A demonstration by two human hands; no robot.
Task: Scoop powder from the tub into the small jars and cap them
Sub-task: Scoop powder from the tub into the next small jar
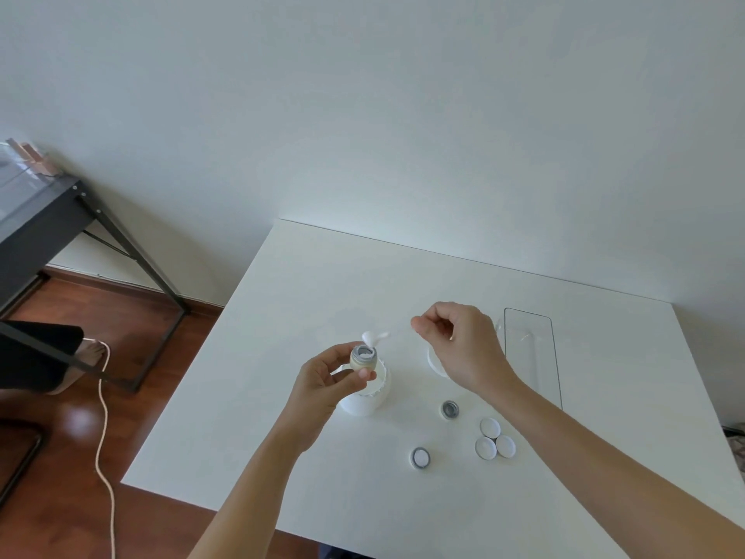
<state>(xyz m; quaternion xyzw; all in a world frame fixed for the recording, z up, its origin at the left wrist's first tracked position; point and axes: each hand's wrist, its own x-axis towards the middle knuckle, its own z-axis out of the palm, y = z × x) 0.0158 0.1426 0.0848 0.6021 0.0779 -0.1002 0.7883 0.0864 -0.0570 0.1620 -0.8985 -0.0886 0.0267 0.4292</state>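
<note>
My left hand (324,383) grips a small glass jar (363,359) upright over the open white powder tub (365,397). My right hand (459,344) pinches the handle of a clear scoop (373,338), whose bowl holds white powder just above the jar's mouth. The jar looks nearly full of powder. Two more small jars stand on the white table (322,292): one (450,409) near the middle and one (420,458) closer to me. Three white caps (495,438) lie together to the right of them.
A clear rectangular tray (530,353) lies at the right of the table. A round white lid (435,363) sits partly hidden under my right hand. Left of the table are a black-framed glass desk (44,211), a cord (105,445) on the wooden floor and another person's foot (90,353).
</note>
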